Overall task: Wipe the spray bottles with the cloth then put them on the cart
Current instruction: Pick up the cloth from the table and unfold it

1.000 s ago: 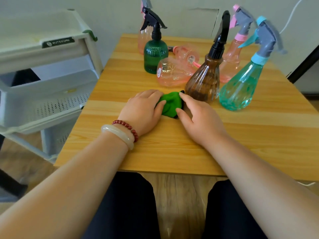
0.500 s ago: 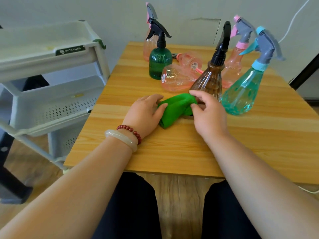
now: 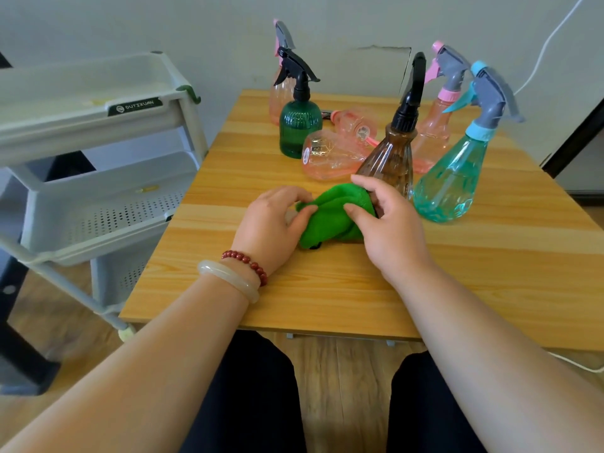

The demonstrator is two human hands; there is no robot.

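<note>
Grips: left grip (image 3: pixel 271 227) and right grip (image 3: pixel 392 230) both pinch the bunched cloth (image 3: pixel 330 217), soft and limp, on the surface (image 3: pixel 327 289). Nearby cart (image 3: pixel 98 112) stands left. Behind cloth, spray bottles (image 3: pixel 447 184): probably light, slick plastic; take at neck.

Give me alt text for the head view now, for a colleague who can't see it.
The left hand and right hand grip a bunched green cloth on a light wooden table. Behind it are plastic spray bottles: brown bottle, teal bottle and dark green bottle upright, two pink bottles lying down. A grey tiered plastic cart stands at the table's left.
</note>
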